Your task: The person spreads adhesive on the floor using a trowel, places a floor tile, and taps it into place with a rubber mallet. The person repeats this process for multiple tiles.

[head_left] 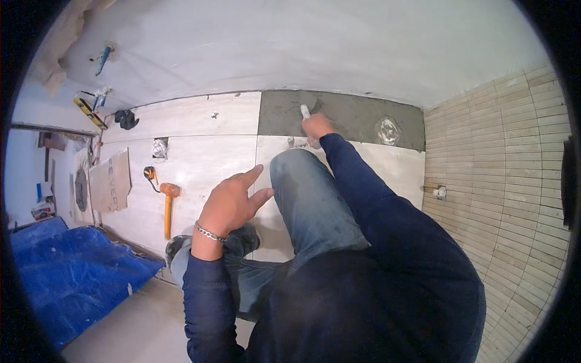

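Observation:
My right hand [318, 127] is closed around a trowel [305, 111]. Its pale, rounded handle end sticks up past my fist, and my hand hides most of the rest. Beneath it lies a strip of grey mortar [363, 115] along the far wall, bordered by large pale tiles [200, 158]. A crumpled clear plastic cover [388, 130] sits in the mortar to the right of this hand. My left hand [229, 202], with a chain bracelet at the wrist, hovers beside my raised knee. Its thumb and fingers are apart, and it holds nothing.
An orange mallet [169, 206] and a tape measure [151, 175] lie on the tiles to the left. Black gloves [126, 119] and a yellow level [91, 112] are farther off. Narrow tiles cover the right wall [484, 181]. A blue tarp [78, 260] and cardboard [111, 181] fill the left side.

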Motion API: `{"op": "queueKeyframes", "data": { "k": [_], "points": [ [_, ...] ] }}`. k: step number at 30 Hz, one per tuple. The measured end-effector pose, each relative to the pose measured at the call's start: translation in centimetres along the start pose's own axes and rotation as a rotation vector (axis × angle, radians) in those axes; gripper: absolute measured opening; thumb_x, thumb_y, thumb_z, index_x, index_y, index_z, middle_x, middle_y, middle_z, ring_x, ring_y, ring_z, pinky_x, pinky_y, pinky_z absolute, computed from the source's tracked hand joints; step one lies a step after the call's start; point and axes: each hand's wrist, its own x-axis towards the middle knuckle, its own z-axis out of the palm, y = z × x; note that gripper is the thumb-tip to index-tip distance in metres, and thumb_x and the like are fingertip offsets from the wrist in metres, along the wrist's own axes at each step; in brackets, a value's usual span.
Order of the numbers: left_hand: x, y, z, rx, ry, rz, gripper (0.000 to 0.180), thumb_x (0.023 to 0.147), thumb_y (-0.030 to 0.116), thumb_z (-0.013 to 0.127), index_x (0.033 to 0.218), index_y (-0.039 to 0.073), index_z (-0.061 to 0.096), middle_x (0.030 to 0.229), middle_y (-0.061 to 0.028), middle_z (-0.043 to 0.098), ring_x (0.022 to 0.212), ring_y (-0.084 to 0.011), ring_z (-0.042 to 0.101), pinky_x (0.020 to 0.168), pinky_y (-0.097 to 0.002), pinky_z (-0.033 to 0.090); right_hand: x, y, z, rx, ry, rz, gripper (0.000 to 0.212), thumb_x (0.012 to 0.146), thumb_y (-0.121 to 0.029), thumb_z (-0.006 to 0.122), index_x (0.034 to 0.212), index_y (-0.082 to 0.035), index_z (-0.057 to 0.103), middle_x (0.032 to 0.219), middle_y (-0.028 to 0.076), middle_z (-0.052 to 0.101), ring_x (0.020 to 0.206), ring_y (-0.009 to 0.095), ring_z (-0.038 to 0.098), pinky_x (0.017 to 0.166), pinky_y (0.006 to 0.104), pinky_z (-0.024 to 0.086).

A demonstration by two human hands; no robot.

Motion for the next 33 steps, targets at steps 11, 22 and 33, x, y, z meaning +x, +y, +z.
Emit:
{"op": "queueKeyframes", "data": {
  "k": [11, 22, 33],
  "points": [
    [0.4, -0.8, 0.0, 0.015, -0.022, -0.014, 0.062, 0.09, 0.042, 0.07, 0.136, 0.003, 0.056, 0.118, -0.0247, 0.067, 0.099, -0.0369, 0.07, 0.084, -0.0412, 0.055, 2.4, -2.8, 2.6, 0.198, 0.049, 0.185, 0.037, 0.081, -0.027, 0.062, 0.104, 0.0, 0.074, 0.112, 0.026, 0.069, 0.108, 0.04, 0.066, 0.094, 0.0455, 0.052],
    [0.3, 0.1, -1.4, -0.038, -0.056, -0.07, 0.06, 0.092, 0.043, 0.063, 0.133, -0.001, 0.058, 0.115, -0.0284, 0.066, 0.107, -0.0428, 0.064, 0.092, -0.0453, 0.051, 1.3, 9.2, 1.2, 0.235, 0.044, 0.253, 0.038, 0.082, -0.032, 0.064, 0.103, -0.002, 0.074, 0.105, 0.024, 0.071, 0.097, 0.039, 0.069, 0.083, 0.0473, 0.055],
    [0.7, -0.2, -1.4, -0.043, -0.031, -0.073, 0.06, 0.089, 0.039, 0.07, 0.134, 0.002, 0.058, 0.115, -0.0262, 0.067, 0.098, -0.0378, 0.069, 0.084, -0.0417, 0.054, -10.5, 12.1, -1.0, 0.282, 0.235, 0.276, 0.045, 0.092, -0.038, 0.056, 0.103, 0.003, 0.069, 0.09, 0.027, 0.07, 0.079, 0.038, 0.07, 0.076, 0.0473, 0.053]
  ]
}}
